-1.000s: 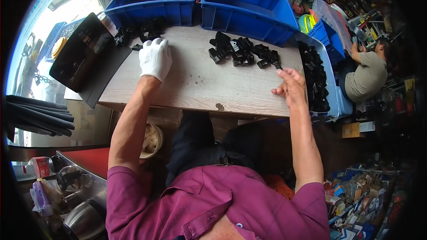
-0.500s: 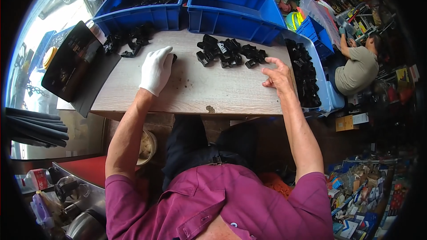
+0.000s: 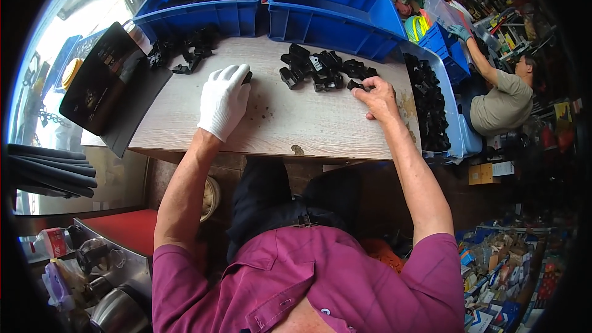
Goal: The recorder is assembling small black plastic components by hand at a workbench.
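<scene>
My left hand (image 3: pixel 223 100), in a white glove, rests on the wooden table (image 3: pixel 308 126) with its fingers closed over a small black plastic part (image 3: pixel 247 76) that sticks out at the fingertips. My bare right hand (image 3: pixel 376 95) lies at the right end of a heap of black plastic parts (image 3: pixel 317 66), its fingertips pinching one black part (image 3: pixel 356 85) from that heap. Another cluster of black parts (image 3: pixel 185 49) lies at the table's far left.
Two blue crates (image 3: pixel 336 15) stand along the far edge, the left one (image 3: pixel 203 12) holding black parts. A blue bin of black parts (image 3: pixel 431 108) sits at the right. A black tray (image 3: pixel 102 83) leans at the left. Another person (image 3: pixel 502 95) works at the far right.
My left hand has slid back toward the table's middle, closed on a black part. My right hand has moved left to the edge of the heap and pinched a part.
</scene>
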`<action>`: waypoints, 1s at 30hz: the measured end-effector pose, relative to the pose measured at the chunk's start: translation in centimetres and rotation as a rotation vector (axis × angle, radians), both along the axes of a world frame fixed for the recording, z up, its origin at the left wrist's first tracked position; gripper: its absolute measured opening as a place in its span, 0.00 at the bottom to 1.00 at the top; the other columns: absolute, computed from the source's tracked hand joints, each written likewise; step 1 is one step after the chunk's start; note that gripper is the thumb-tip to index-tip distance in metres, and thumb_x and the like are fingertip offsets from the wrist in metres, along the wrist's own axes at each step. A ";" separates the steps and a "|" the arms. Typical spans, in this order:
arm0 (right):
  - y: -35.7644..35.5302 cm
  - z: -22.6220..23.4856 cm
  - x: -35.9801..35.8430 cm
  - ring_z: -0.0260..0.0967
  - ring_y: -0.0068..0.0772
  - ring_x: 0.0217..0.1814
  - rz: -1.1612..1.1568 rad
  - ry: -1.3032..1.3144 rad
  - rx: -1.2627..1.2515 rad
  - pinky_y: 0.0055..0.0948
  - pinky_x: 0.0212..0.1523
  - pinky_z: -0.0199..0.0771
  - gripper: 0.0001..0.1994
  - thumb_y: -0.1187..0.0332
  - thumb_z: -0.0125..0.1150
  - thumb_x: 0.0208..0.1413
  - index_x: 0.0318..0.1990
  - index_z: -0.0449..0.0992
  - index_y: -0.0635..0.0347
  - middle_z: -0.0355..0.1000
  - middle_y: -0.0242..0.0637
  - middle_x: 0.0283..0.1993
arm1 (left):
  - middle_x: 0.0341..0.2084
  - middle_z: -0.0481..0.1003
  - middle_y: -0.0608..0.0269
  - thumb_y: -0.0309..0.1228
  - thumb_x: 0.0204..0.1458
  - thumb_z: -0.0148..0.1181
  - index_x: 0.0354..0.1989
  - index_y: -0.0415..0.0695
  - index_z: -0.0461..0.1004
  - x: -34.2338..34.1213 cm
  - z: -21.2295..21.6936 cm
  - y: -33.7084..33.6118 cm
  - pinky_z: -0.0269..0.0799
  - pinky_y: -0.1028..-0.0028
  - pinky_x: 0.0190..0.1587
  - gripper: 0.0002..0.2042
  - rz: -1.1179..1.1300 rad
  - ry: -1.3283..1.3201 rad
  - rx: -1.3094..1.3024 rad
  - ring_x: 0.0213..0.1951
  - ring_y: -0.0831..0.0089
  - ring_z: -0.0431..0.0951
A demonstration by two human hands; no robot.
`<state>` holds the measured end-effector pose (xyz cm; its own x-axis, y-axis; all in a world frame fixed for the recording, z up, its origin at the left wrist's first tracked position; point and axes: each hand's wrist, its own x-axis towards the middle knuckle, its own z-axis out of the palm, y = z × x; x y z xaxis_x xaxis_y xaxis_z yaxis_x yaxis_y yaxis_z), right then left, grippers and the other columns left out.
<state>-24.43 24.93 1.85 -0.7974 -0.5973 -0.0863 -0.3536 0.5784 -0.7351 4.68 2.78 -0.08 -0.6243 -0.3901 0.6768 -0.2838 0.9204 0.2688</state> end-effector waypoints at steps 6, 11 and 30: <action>0.7 1.7 2.8 0.59 0.19 0.10 0.066 -0.419 -0.062 0.29 0.15 0.72 0.17 0.58 0.75 0.53 0.40 0.77 0.60 0.71 0.32 0.27 | 0.49 0.77 0.52 0.24 0.47 0.66 0.52 0.42 0.76 -2.2 0.8 5.6 0.73 0.59 0.52 0.20 -0.216 0.156 0.050 0.49 0.50 0.76; 0.0 1.4 5.5 0.61 0.21 0.10 0.301 -0.596 -0.079 0.30 0.13 0.72 0.14 0.60 0.69 0.59 0.41 0.79 0.63 0.74 0.33 0.27 | 0.42 0.78 0.56 0.26 0.47 0.66 0.46 0.45 0.78 -7.4 -0.1 8.8 0.75 0.57 0.46 0.15 -0.451 -0.015 0.156 0.44 0.52 0.77; -1.2 0.9 8.5 0.58 0.18 0.09 0.210 -0.337 -0.166 0.24 0.09 0.58 0.19 0.56 0.70 0.59 0.50 0.79 0.60 0.63 0.25 0.15 | 0.34 0.80 0.60 0.35 0.54 0.64 0.37 0.47 0.83 -6.6 -0.5 8.2 0.77 0.62 0.43 0.07 -0.139 -0.188 0.195 0.40 0.55 0.79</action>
<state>-15.96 23.75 2.75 -0.6005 -0.7715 -0.2099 -0.1752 0.3831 -0.9069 -1.88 10.98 -0.58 -0.7880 -0.4030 0.4655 -0.2200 0.8904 0.3986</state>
